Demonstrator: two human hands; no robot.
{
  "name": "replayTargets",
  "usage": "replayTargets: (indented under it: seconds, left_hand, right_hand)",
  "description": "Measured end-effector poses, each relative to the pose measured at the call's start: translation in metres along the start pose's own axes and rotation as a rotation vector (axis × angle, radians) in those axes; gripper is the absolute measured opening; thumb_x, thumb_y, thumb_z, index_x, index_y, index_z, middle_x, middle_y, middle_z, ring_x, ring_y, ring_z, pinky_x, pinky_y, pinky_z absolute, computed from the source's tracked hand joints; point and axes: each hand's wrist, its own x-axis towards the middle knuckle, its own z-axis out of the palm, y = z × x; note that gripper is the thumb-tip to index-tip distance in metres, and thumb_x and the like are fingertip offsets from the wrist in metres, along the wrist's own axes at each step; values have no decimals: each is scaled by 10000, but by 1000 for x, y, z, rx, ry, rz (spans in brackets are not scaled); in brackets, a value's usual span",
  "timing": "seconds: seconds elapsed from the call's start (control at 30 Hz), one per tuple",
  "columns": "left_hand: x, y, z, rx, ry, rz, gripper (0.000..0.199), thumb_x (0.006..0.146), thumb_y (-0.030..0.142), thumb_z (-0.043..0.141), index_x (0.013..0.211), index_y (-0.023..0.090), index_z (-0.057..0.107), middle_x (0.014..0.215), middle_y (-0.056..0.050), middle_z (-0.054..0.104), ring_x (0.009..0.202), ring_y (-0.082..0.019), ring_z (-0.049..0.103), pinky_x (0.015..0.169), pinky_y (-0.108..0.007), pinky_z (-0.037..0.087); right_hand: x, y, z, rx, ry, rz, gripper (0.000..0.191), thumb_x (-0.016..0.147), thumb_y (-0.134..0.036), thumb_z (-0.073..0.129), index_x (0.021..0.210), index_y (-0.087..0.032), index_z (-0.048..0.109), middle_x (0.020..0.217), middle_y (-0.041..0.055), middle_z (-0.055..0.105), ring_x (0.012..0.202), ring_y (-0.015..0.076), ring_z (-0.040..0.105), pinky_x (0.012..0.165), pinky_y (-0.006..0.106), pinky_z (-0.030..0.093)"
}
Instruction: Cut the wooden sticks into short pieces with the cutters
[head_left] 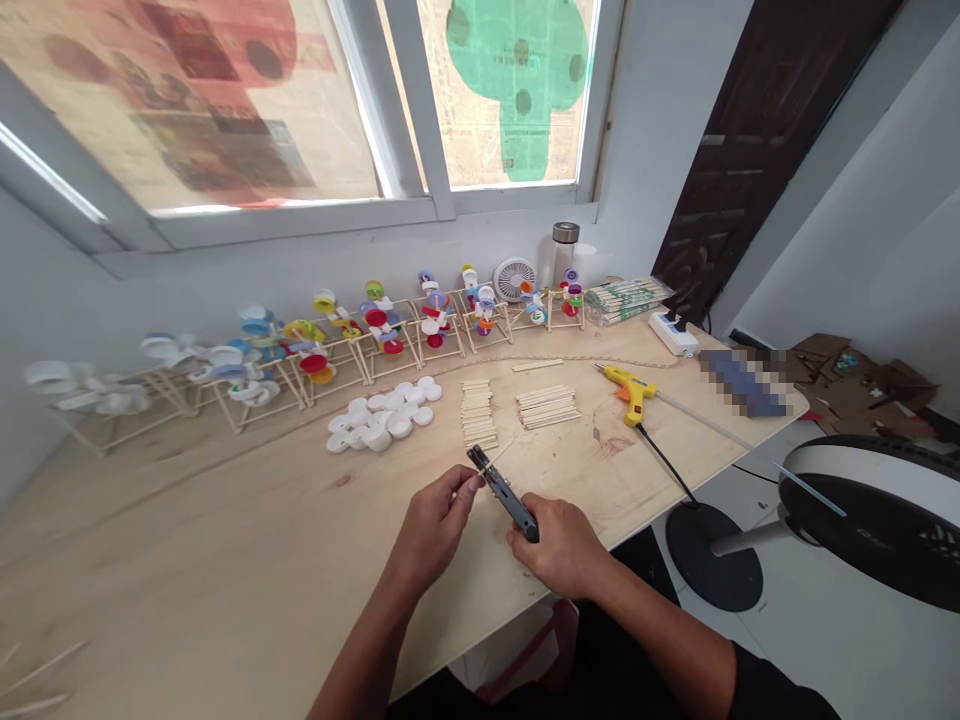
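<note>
My right hand (564, 545) is wrapped round the handle of a dark grey cutting tool (511, 502), whose jaws point up and to the left. A thin wooden stick (498, 457) lies across the tool near its jaws. The near end of that stick is pinched between the fingertips of my left hand (442, 518). Just beyond the tool are a column of short sticks (478, 412) and a second pile of sticks (547, 407) to its right. One group of sticks (537, 366) lies farther back.
White bottle caps (376, 437) lie left of the sticks. Wooden frames with colourful cap wheels (384, 330) line the wall. A yellow glue gun (632, 390), a power strip (673, 333) and packaged sticks (626, 298) are at the right. A black fan (877, 510) stands beyond the table's edge.
</note>
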Motion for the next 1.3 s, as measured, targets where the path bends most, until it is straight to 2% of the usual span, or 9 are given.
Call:
replayTargets:
  seconds: [0.17, 0.27, 0.4, 0.53, 0.63, 1.0, 1.3]
  left_hand:
    - [2, 3, -10, -438, -336, -207, 382, 800, 509, 404, 762, 146, 515, 444, 91, 287, 382, -49, 151, 378, -177, 131]
    - [1, 3, -13, -497, -402, -212, 376, 809, 503, 405, 780, 144, 514, 441, 98, 266, 383, -45, 128, 378, -176, 107]
    - [0, 4, -12, -283, -274, -97, 358, 812, 478, 398, 779, 147, 529, 438, 90, 257, 387, -59, 201, 386, -177, 166]
    - [-1, 5, -8, 51, -108, 79, 294, 816, 415, 395, 729, 170, 533, 506, 42, 387, 465, -94, 357, 454, -195, 287]
    - [-3, 6, -4, 209, -41, 129, 285, 830, 378, 358, 701, 185, 523, 527, 22, 451, 486, -115, 416, 489, -210, 318]
    - [-3, 11, -4, 225, -56, 117, 277, 850, 329, 331, 717, 179, 523, 588, -1, 509, 537, -127, 453, 520, -215, 324]
    - [-5, 8, -2, 288, -30, 134, 250, 856, 289, 345, 707, 184, 515, 601, -5, 532, 528, -126, 460, 508, -209, 305]
  right_hand:
    - [-3, 1, -3, 46, -21, -23, 137, 772, -306, 501, 821, -191, 557, 757, 22, 657, 700, 166, 586, 593, 222, 324]
    - [-5, 0, -5, 66, -33, -33, 136, 772, -307, 505, 817, -189, 556, 749, 20, 653, 696, 162, 583, 601, 220, 329]
    - [-5, 0, -7, 83, -45, -38, 130, 769, -304, 506, 807, -189, 556, 735, 15, 647, 684, 161, 578, 600, 218, 330]
    - [-6, -1, -10, 95, -50, -44, 121, 769, -296, 506, 797, -187, 551, 731, 15, 642, 684, 159, 572, 604, 218, 331]
    - [-6, -2, -11, 110, -64, -54, 112, 775, -280, 497, 802, -184, 550, 730, 13, 637, 678, 154, 566, 601, 216, 332]
    - [-6, 1, -9, 175, -78, -79, 77, 782, -226, 461, 778, -191, 530, 707, -2, 613, 653, 144, 547, 595, 216, 336]
    - [-7, 0, -9, 131, -87, -34, 86, 788, -238, 467, 802, -192, 538, 698, 1, 622, 636, 149, 546, 576, 222, 317]
